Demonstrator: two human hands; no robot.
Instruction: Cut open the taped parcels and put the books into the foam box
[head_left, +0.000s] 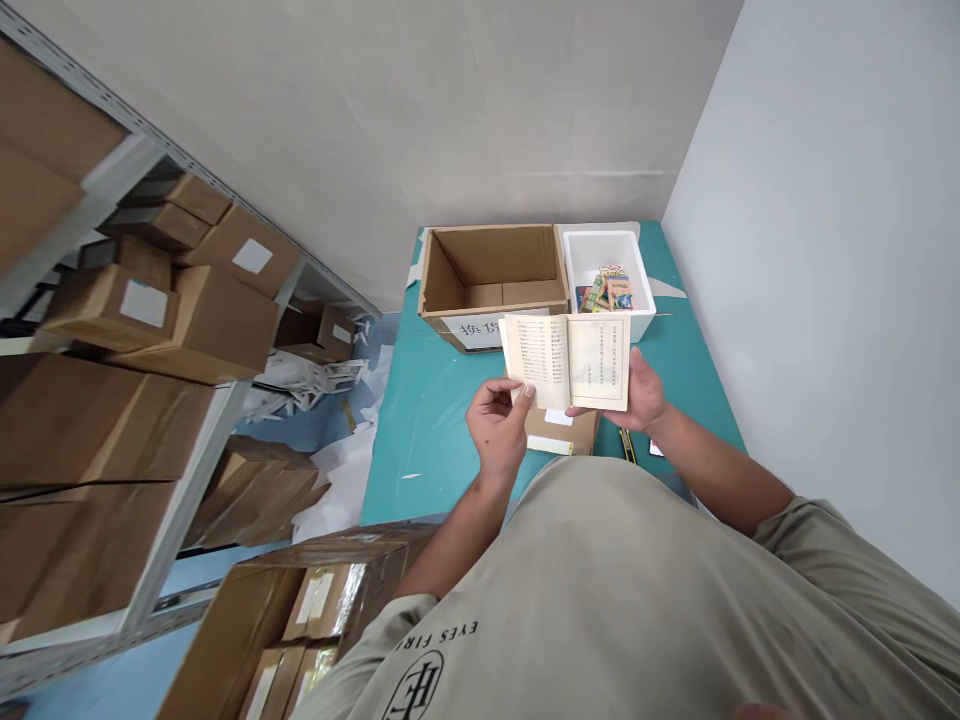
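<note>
An opened book point(598, 360) with printed pages is held up over the table. My left hand point(499, 425) pinches the lower left pages between thumb and fingers. Behind the book's right side, my right hand point(643, 392) supports it, with some fingers hidden under the cover. Below the book lies a flat cardboard package point(570, 428) with white labels, partly covered by the book and my hands. A yellow and black utility knife point(627, 446) rests to the right of that package.
An open cardboard box point(495, 300) with a handwritten label stands at the back of the green table point(427, 420). Beside it, a white foam box point(641, 280) holds several colourful booklets point(611, 290). Shelves with cartons point(217, 320) line the left; a large open carton point(225, 630) sits lower left.
</note>
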